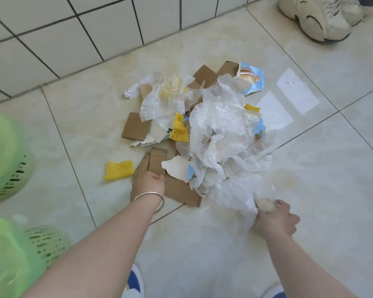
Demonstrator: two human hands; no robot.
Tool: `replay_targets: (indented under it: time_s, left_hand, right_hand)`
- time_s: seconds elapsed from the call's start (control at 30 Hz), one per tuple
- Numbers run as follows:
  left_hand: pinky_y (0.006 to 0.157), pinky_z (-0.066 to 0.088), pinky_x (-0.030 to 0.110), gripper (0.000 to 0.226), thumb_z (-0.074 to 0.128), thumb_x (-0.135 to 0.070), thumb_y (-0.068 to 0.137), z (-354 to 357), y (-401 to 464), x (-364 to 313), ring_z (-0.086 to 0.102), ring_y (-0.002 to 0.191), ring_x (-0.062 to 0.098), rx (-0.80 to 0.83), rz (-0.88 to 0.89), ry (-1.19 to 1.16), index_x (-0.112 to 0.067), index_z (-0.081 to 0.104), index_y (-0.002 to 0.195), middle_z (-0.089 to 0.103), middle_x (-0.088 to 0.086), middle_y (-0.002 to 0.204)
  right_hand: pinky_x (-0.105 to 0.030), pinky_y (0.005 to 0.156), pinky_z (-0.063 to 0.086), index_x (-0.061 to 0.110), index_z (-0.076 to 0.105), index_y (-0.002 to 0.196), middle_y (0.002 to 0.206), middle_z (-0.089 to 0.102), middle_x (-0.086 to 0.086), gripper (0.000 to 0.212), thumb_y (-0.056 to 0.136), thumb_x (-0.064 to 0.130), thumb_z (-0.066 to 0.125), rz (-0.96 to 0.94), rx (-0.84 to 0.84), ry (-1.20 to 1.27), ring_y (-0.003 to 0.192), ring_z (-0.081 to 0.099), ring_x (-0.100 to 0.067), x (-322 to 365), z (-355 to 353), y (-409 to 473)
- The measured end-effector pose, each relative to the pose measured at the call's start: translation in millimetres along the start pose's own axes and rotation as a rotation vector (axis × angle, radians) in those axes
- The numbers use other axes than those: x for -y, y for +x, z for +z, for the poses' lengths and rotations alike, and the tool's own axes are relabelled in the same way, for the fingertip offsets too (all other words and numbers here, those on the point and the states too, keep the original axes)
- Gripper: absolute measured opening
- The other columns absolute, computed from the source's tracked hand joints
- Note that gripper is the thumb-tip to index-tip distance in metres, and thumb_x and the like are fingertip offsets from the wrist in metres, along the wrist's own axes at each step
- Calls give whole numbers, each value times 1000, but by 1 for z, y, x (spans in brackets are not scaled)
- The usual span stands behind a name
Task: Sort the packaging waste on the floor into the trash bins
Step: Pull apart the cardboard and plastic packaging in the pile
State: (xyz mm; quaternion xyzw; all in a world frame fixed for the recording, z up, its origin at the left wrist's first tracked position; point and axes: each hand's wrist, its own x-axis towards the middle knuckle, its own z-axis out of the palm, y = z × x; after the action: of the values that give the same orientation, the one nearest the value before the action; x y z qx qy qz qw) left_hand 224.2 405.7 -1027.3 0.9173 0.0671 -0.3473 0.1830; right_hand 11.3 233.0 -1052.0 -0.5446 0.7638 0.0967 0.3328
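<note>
Two green bins [7, 168] edge beige floor tiles [310, 211]; left grip [148, 183] clutches cardboard [181, 192], right grip [276, 220] plastic [235, 190].

Bright, even daylight, window glare patches on the floor tiles [286, 100], blurred green bins [7, 151], wide-angle edge bending.

Bare beige floor tiles [310, 211] lie open to the right and in front of the heap of white plastic film, brown cardboard and yellow foam netting [202, 125]. Two green perforated plastic bins [13, 175] crowd the left edge; a white tiled wall [73, 35] closes the far side.
</note>
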Motion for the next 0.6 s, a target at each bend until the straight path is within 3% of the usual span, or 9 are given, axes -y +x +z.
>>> replay_targets:
  time_s: [0.13,0.4,0.6]
  left_hand:
    - [88,46,32,24,56,-35,89,3,6,4,59,108,27,-66,-36,-75,-18,65,102,65,6,113]
    - [91,45,33,27,59,-32,86,1,6,-6,56,115,25,-46,-18,-133,-18,60,110,58,5,124]
    - [91,47,35,41,63,-27,84,2,3,-6,59,112,30,31,-21,-177,-8,57,120,61,11,122]
  right_hand:
    - [-40,93,43,16,39,136,130,49,-20,68,77,20,73,-94,-41,4,118,51,-36,2,-5,2]
    - [-44,90,43,18,42,129,131,45,-12,56,80,16,69,-395,-358,98,111,54,-36,68,-73,-15]
    - [-35,91,41,20,43,127,130,47,-3,57,79,17,71,-609,-317,270,112,53,-25,113,-76,-59]
